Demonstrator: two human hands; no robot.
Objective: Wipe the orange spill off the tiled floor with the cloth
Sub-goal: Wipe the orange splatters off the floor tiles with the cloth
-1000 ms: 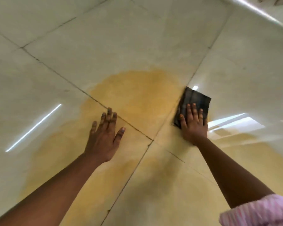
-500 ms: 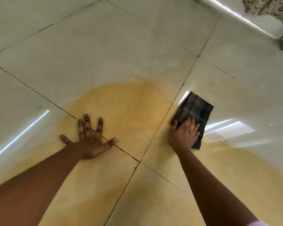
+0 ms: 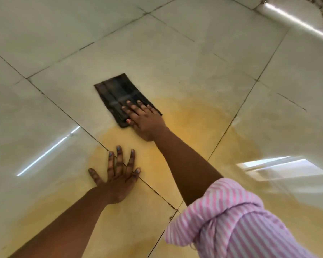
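Spreading across several pale glossy tiles, the tiled floor (image 3: 175,49) carries the orange spill (image 3: 192,125), a wide thin film that runs from the middle of the view toward the near left and near right corners, crossing dark grout lines. Most of it looks unwiped, so I judge the job far from finished. The pink striped sleeve (image 3: 237,218) fills the near right. The dark checked cloth (image 3: 117,94), folded flat, lies at the spill's far left edge, half on clean tile. The right hand (image 3: 144,120) presses on its near end with fingers straight and flat, nothing curled round it. The left hand (image 3: 117,175) rests on the wet floor nearer the body, fingers splayed, bracing.

To wipe well, I would keep the palm's weight over the whole cloth and draw it from the clean rim inward through the orange, overlapping strokes, so the liquid is not pushed outward onto dry tile. Grout lines may hold colour and need extra passes. Open floor lies all around; far right a bright skirting edge (image 3: 295,21) bounds the room.
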